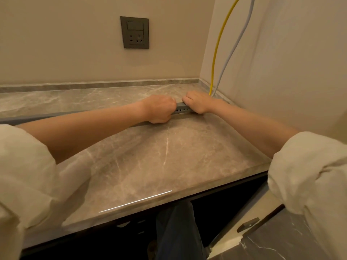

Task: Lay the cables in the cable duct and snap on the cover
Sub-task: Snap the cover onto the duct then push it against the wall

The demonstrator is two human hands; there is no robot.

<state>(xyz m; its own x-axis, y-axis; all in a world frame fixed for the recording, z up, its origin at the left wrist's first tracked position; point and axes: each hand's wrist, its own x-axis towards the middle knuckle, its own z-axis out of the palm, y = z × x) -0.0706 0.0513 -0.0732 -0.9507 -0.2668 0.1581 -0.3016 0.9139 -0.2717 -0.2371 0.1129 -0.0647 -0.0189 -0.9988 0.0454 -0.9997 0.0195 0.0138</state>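
A long grey cable duct (181,108) with small round holes in its side lies across the marble countertop (150,156), running from the left edge toward the right wall. My left hand (159,109) is closed over the duct from above. My right hand (197,103) grips the duct's right end, a short gap apart from the left. A yellow cable (216,53) and a pale grey-blue cable (230,53) hang down along the right wall and disappear behind my right hand. I cannot tell whether a cover sits on the duct.
A dark grey wall socket with switch (134,32) is mounted on the back wall. A low marble upstand (93,85) borders the counter. The right wall (281,62) stands close. Below the counter's front edge are a dark opening and a marble-faced cabinet door (272,241).
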